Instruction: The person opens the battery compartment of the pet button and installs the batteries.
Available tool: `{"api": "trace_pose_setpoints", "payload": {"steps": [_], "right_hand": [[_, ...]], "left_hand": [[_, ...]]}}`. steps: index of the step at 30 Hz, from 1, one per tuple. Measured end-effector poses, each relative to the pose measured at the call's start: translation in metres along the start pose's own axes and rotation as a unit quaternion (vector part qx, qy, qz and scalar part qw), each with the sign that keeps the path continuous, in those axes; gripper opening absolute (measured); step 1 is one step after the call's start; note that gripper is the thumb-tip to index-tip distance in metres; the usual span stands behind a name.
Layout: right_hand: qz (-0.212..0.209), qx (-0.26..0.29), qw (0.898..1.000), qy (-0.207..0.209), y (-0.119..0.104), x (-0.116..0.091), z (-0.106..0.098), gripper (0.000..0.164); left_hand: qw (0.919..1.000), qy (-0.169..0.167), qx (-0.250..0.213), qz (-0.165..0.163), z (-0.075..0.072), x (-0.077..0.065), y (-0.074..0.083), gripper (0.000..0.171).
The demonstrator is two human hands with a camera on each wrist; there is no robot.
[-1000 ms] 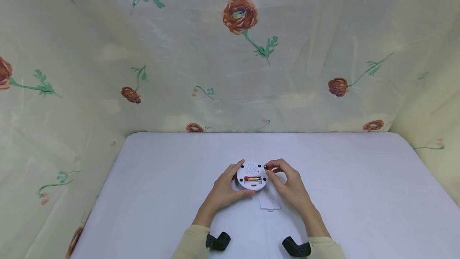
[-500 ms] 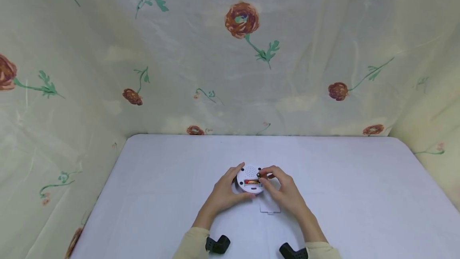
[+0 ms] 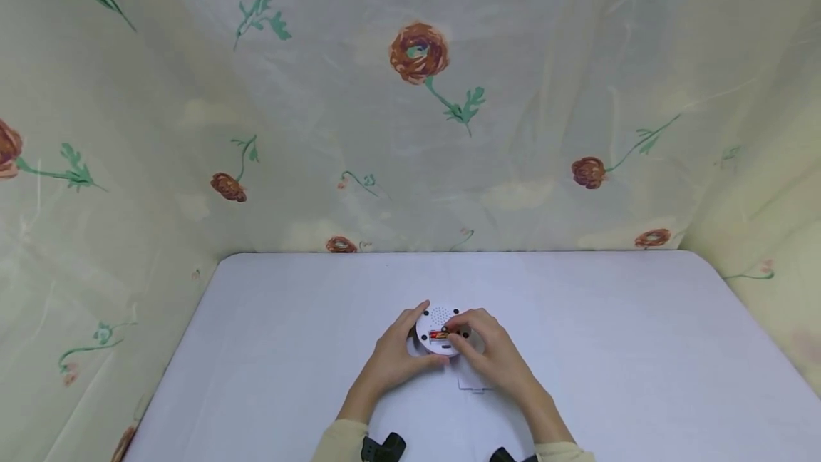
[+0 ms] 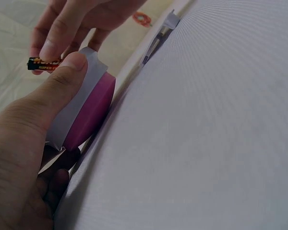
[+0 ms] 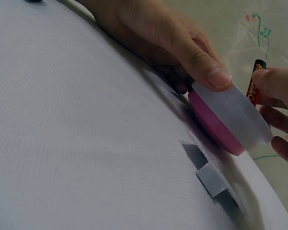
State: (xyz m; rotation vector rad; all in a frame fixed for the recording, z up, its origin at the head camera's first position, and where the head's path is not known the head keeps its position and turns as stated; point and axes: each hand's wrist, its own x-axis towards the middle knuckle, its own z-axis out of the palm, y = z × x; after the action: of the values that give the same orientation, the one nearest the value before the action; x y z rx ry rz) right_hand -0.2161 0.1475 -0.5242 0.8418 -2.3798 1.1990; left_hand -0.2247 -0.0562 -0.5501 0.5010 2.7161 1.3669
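A round white device (image 3: 440, 317) with a pink underside, speaker holes and small dark feet is tilted over the table, its battery bay facing up. My left hand (image 3: 396, 349) grips it by the rim, thumb on the near edge and fingers round the far side. One red and gold battery (image 3: 436, 335) lies in the bay. Between the thumb and fingers of my right hand (image 3: 492, 353) is a second battery (image 5: 254, 85), black and red, pinched close over the bay. That hand hides part of the device in the head view.
A flat white battery cover (image 3: 473, 381) with a small tab lies on the white tabletop (image 3: 288, 348), just nearer than the device. Flower-patterned cloth (image 3: 500, 184) hangs behind the table and along both sides. Each wrist wears a black camera (image 3: 383, 448).
My right hand has moved left with the battery, from the device's right edge to over its bay. The left hand keeps its grip on the device. The head view has shifted slightly.
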Motion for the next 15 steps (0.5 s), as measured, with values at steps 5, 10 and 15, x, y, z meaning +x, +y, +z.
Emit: {"api": "trace_pose_setpoints", "payload": {"steps": [5, 10, 15], "right_hand": [[-0.015, -0.017, 1.0, 0.003, 0.0003, 0.0003, 0.0024, 0.022], [-0.004, -0.03, 1.0, -0.001, -0.0001, -0.0014, 0.0049, 0.021], [-0.001, -0.045, 0.999, -0.001, -0.0024, -0.0005, 0.0061, 0.02]], "left_hand": [[0.9999, 0.006, -0.002, 0.014, -0.0002, -0.0001, -0.0003, 0.097], [0.9998, 0.006, -0.008, 0.018, -0.0001, -0.0015, -0.0003, 0.097], [0.9998, 0.005, -0.006, 0.017, -0.0003, -0.0003, -0.0008, 0.097]]}}
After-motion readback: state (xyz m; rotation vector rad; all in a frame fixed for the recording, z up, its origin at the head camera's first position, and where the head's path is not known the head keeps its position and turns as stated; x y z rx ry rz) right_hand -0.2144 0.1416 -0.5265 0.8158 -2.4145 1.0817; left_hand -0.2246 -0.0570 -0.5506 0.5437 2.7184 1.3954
